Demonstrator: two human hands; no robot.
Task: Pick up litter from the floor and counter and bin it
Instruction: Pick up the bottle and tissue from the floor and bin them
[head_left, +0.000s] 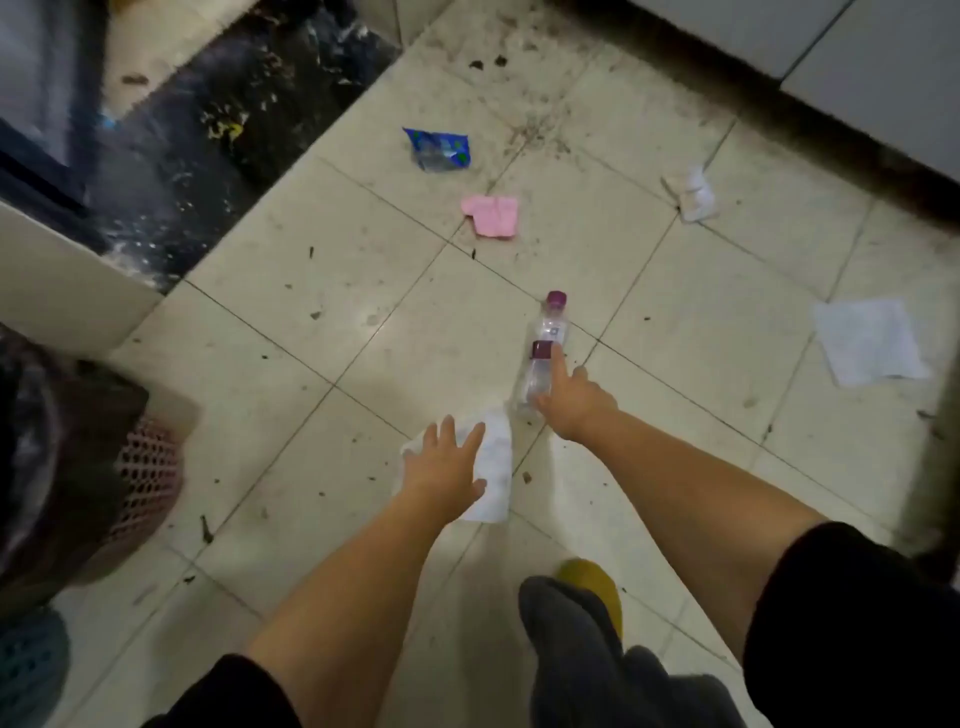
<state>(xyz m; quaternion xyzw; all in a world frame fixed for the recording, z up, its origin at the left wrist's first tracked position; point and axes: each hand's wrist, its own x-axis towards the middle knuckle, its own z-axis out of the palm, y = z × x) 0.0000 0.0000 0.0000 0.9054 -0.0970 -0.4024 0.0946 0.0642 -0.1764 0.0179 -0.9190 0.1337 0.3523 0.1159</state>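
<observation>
The pink mesh bin (150, 467) at my left is cut off; its dark liner hides whatever is inside. My left hand (447, 467) lies spread, unclenched, on a crumpled white tissue (493, 467) on the tiled floor (311, 338). My right hand (571, 400) touches the clear, purple-capped plastic bottle (543, 348) lying there, fingers not closed around it.

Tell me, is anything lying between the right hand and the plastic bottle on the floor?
No, nothing visible is in the way. The right hand is already at the plastic bottle, with its fingers spread beside the bottle. The white paper lies to the side, under the left hand.
</observation>
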